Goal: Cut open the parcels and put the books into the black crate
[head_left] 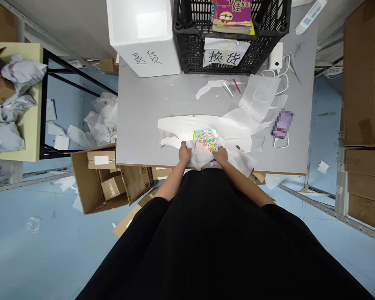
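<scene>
Close to the table's front edge lies a colourful picture book (205, 138), partly covered by a thin whitish plastic bag (201, 156). My left hand (185, 153) is closed on the bag's left side. At the book's lower right corner, my right hand (220, 156) is closed, thumb against the book and bag; which of the two it grips most is hard to tell. Beneath and behind them spreads torn white paper (178, 123). More crumpled clear wrapping (241, 160) lies just right of my right hand.
Along the table's back stand a white bin (153, 56) and a black crate (192, 54) holding books. A phone (282, 124) with a cable lies right. A red strip (236, 86) lies behind the paper. An open carton (87, 187) stands on the floor at left.
</scene>
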A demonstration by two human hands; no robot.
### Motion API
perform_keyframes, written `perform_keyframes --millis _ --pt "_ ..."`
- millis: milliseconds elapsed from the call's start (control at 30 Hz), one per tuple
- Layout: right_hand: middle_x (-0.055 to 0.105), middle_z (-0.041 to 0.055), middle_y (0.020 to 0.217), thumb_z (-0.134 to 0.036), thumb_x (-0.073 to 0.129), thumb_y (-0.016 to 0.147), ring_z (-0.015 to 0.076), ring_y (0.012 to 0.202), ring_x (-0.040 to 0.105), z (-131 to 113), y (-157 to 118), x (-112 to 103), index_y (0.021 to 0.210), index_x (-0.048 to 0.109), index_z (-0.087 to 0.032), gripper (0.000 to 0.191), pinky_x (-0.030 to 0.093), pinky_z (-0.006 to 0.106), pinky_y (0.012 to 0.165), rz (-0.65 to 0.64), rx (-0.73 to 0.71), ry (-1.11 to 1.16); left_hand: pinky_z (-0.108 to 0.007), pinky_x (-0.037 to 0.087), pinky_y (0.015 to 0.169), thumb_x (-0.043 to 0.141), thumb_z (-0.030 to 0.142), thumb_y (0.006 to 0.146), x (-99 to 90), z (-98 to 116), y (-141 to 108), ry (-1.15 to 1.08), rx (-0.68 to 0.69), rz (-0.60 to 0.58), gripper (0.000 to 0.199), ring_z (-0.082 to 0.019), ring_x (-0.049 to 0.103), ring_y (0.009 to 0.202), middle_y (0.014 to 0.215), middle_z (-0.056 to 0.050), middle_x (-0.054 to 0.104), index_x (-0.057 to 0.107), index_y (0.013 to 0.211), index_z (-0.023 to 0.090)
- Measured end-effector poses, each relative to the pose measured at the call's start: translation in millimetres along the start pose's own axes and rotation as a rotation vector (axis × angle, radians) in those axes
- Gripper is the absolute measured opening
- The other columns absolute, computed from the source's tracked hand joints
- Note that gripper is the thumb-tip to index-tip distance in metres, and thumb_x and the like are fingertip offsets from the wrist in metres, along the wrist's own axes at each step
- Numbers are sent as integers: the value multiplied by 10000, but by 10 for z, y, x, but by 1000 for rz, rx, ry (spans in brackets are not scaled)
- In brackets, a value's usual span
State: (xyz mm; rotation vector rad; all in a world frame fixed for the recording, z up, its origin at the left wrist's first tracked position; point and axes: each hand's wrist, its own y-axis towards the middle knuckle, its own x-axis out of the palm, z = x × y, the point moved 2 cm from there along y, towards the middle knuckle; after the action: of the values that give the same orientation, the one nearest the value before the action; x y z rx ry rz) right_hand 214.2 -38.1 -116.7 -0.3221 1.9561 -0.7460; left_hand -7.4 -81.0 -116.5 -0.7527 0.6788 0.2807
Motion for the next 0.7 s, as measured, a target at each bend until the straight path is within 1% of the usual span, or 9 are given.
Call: perform_keyframes --millis 100,200,233,300,333,367,500,600,700 --pt "596 184 1236 -326 615 865 323 1179 563 26 0 2 1153 568 -139 347 452 427 992 -4 -20 -18 -397 432 1045 520 132 875 -185 11 -13 44 7 175 446 -290 560 1244 1305 -173 571 502 1319 174" --pt "578 198 1249 -354 669 833 345 1217 531 19 -13 7 1159 547 -129 414 431 434 1010 10 -49 -50 -421 350 1145 438 124 914 -221 287 -117 35 241 242 435 -294 442 1366 1423 -176 488 512 1340 177" --pt "574 205 1250 -357 683 821 353 1219 525 9 -19 12 1169 534 -122 445 427 437 1009 17 -52 -58 -424 321 1170 434 129 921 -160 433 -169 46 376 166 427 -293 419 1385 1439 -167 490 524 1335 181" --pt "575 219 1244 -347 670 832 360 1203 532 -18 -30 28 1185 510 -106 456 419 440 1003 29 -46 -66 -417 264 1203 434 154 939 62 728 -290 162 642 -126 381 -287 406 1397 1424 -148 538 571 1293 187" --pt "579 225 1238 -333 638 856 356 1191 541 -32 -34 35 1188 503 -99 428 417 439 1000 33 -39 -68 -411 247 1209 433 175 952 188 840 -349 256 732 -265 358 -283 411 1395 1417 -137 556 586 1275 195" --pt "583 230 1233 -316 602 881 351 1181 551 -44 -35 41 1189 500 -94 394 416 436 999 33 -30 -69 -402 261 1199 452 206 961 286 914 -388 289 745 -310 314 -284 448 1363 1372 -137 594 614 1230 198" --pt "587 224 1263 -334 647 861 346 1196 558 -54 -17 42 1215 494 -95 454 435 410 992 -6 15 -81 -486 362 1094 480 242 962 391 815 -422 394 640 -340 243 -348 580 1192 1178 -221 670 631 1111 124" --pt "589 202 1279 -378 726 800 344 1221 546 -33 6 25 1233 496 -100 565 447 393 993 -41 8 -68 -450 444 969 439 322 994 175 464 -360 515 428 -303 306 -347 605 1169 1224 -222 655 573 1186 126" --pt "602 201 1262 -373 675 845 330 1210 559 -28 9 22 1223 520 -94 495 452 387 996 -57 3 -47 -382 473 868 421 490 999 -16 189 -285 529 212 -303 419 -330 631 1151 1228 -194 667 541 1222 156"
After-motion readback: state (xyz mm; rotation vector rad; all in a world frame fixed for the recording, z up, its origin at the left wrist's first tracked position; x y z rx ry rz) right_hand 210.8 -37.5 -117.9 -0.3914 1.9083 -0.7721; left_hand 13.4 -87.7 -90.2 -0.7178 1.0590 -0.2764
